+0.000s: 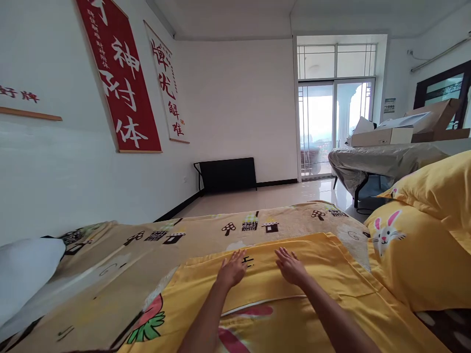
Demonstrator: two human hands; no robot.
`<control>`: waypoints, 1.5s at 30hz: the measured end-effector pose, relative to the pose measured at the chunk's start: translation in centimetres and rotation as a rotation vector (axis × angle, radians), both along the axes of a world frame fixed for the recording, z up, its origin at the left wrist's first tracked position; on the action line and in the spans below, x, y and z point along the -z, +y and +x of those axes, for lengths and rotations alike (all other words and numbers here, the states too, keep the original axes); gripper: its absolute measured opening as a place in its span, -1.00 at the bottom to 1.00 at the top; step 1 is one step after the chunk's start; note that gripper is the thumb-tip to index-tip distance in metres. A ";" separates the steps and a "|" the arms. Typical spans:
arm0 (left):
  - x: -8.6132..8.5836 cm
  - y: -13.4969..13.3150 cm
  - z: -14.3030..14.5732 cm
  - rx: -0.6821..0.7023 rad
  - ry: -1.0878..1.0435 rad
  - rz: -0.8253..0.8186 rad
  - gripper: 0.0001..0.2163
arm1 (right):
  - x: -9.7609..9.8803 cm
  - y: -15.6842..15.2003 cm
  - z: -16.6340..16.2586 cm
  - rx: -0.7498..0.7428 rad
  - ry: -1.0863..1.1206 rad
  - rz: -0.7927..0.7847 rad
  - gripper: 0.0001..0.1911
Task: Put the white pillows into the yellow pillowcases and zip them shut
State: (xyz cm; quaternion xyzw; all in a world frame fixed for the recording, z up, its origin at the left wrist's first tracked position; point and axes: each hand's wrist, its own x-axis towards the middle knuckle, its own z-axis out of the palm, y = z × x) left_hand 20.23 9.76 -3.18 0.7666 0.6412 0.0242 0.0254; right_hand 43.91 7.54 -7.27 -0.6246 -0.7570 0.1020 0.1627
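A yellow pillowcase (324, 289) with a red strawberry print lies spread flat on the bed in front of me. My left hand (232, 269) rests palm down on its far part, fingers stretched out. Just to the right, my right hand (290, 266) lies flat on the same cloth with fingers apart. Neither hand holds anything. Under the pillowcase the bed is covered by a tan sheet (206, 233) printed with small houses and mushrooms.
Two yellow pillows, one with a rabbit print (412, 255), are stacked at the right. A white pillow (25, 274) lies at the left edge. Beyond the bed are a tiled floor, a black rack (227, 174), a covered table with cardboard boxes (390, 136) and glass doors.
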 end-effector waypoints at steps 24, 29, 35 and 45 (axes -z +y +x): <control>1.7 4.4 -11.5 -0.254 0.145 0.252 -0.45 | 1.9 5.8 12.8 0.282 -0.285 0.019 -0.34; 2.8 6.9 2.6 0.035 0.026 0.118 -0.48 | 1.7 7.1 -1.6 0.002 -0.077 0.001 -0.43; 6.9 8.6 5.3 0.074 -0.064 0.111 -0.48 | 3.6 8.8 -2.3 -0.068 -0.058 0.065 -0.43; 5.3 7.1 -15.8 -0.310 0.126 0.112 -0.47 | 4.2 6.7 19.3 0.220 -0.311 0.029 -0.38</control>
